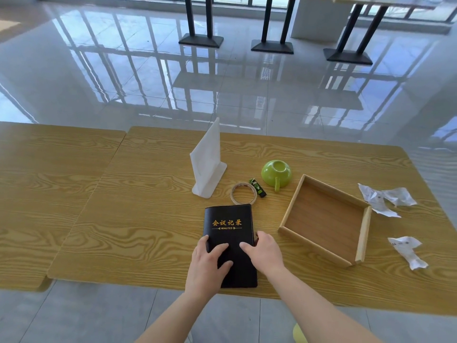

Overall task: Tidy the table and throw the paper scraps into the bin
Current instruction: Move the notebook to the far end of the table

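A black notebook [228, 224] with gold lettering lies near the front edge of the wooden table [138, 219]. My left hand [206, 263] rests flat on its lower left part, fingers spread. On its right edge sits my right hand [264, 251], thumb over the side and fingers on the cover. Two crumpled paper scraps lie at the far right: one [385, 199] beyond the wooden tray [363, 233], the other [408, 251] nearer the front. No bin is in view.
An upright white napkin holder [207, 167] stands mid-table. A tape roll [243, 193], a small green-black packet [257, 187] and an upturned green cup [276, 174] lie between it and the tray. A second table [37, 194] adjoins on the left. Black table legs [200, 21] stand on the glossy floor beyond.
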A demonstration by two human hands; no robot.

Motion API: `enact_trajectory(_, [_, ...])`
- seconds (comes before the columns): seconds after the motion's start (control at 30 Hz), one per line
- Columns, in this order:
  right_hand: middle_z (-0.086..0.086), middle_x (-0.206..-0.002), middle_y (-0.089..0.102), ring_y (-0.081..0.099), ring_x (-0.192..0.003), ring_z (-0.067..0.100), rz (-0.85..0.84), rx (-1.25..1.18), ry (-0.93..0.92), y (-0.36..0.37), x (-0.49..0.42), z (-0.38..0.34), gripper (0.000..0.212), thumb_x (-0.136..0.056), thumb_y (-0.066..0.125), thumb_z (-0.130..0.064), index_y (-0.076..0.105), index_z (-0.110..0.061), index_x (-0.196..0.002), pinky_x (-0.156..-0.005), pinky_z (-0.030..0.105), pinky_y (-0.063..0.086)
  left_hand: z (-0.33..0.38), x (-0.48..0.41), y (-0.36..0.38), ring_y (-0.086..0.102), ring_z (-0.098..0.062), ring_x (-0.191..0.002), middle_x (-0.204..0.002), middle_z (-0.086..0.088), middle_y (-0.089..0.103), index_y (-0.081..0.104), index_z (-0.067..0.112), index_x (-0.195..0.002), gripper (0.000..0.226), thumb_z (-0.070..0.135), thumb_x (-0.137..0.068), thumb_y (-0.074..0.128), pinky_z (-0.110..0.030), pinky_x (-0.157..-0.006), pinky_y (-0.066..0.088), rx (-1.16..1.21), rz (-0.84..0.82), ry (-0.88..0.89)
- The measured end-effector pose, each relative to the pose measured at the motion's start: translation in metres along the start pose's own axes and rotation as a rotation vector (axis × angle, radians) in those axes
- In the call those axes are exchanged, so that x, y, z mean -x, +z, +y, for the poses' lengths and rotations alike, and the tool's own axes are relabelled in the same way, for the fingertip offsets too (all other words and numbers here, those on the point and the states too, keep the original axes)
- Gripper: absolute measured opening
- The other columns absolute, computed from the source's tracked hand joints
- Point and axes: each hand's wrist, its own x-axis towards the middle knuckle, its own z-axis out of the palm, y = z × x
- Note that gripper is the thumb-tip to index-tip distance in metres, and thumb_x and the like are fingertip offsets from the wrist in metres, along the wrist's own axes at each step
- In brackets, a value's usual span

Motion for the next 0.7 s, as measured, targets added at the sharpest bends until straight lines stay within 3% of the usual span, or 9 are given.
enact_trajectory(0.13, [0.01,-0.13,0.059,0.058,-0.115,0.026,0.017,-0.092,0.074,0.004,-0.001,0.0,0.063,-0.086,0.072,-0.044,0.052,-0.01,-0.136,-0.093,0.035,0.05,0.006,-0.003,0.002,0.026,-0.025,-0.143,-0.158,-0.005,0.018,0.045,0.036,-0.142,0.061,0.038,-0.086,0.071,-0.04,-0.114,0.034,0.018,0.001,-0.052])
enact_trajectory(0.23, [0.01,-0.131,0.062,0.058,-0.12,0.027,0.011,-0.158,0.109,0.006,-0.002,0.001,0.063,-0.086,0.074,-0.039,0.053,-0.008,-0.137,-0.099,0.039,0.05,0.01,-0.006,0.001,0.03,-0.026,-0.14,-0.156,-0.006,0.022,0.049,0.033,-0.14,0.064,0.034,-0.081,0.075,-0.041,-0.112,0.035,0.051,0.019,-0.094])
enact_trajectory(0.7, [-0.005,-0.095,0.073,0.069,-0.09,0.017,0.046,-0.426,0.065,-0.005,0.01,0.0,0.025,-0.082,0.078,-0.019,0.066,-0.019,-0.104,-0.086,0.044,0.059,0.009,-0.002,-0.01,0.033,-0.026,-0.142,-0.153,-0.012,0.033,0.049,0.027,-0.141,0.076,0.035,-0.073,0.082,-0.041,-0.114,0.035,0.251,0.016,-0.187])
